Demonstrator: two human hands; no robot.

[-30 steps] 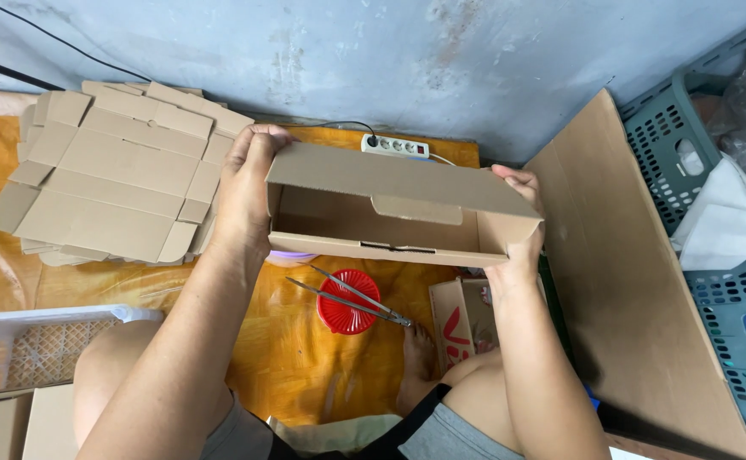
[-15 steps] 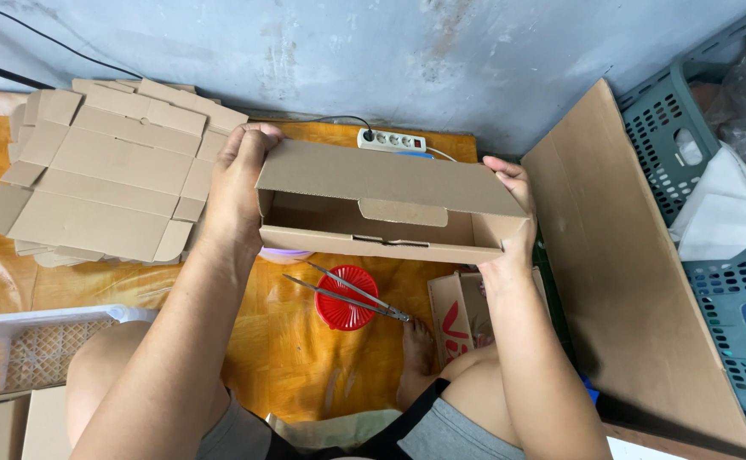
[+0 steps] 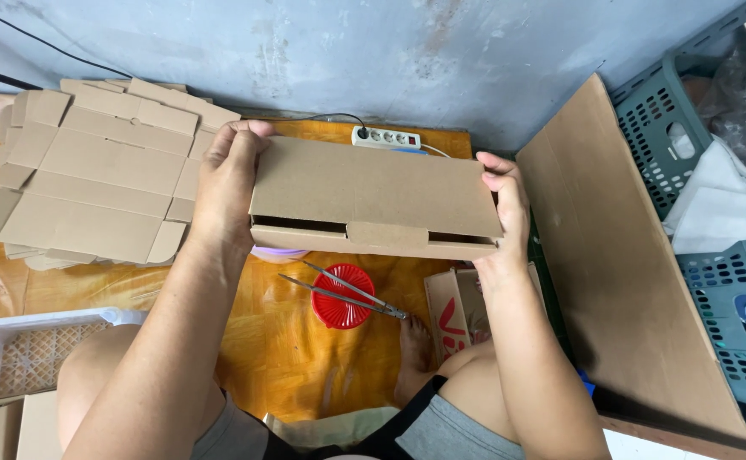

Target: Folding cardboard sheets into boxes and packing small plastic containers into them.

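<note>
- Head view: cardboard box [image 3: 373, 198] held in the air above orange mat [image 3: 279, 341], lid folded down flat, front tab lying over the front wall with a thin gap at the lid edge; closing looks nearly done, tab maybe not fully tucked.
- Left hand [image 3: 230, 183] wraps the box's left end, fingers curled over the top edge.
- Right hand [image 3: 501, 204] clamps the right end, thumb on the lid.
- Flat unfolded blanks [image 3: 92, 183] stacked to the left, apparently unassembled.
- Tongs [image 3: 343, 294] lie across red lid [image 3: 343, 298] below the box, untouched.

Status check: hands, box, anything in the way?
Left hand and right hand grip cardboard box ends. Lid down. Tongs and red lid lie below, apart.
</note>
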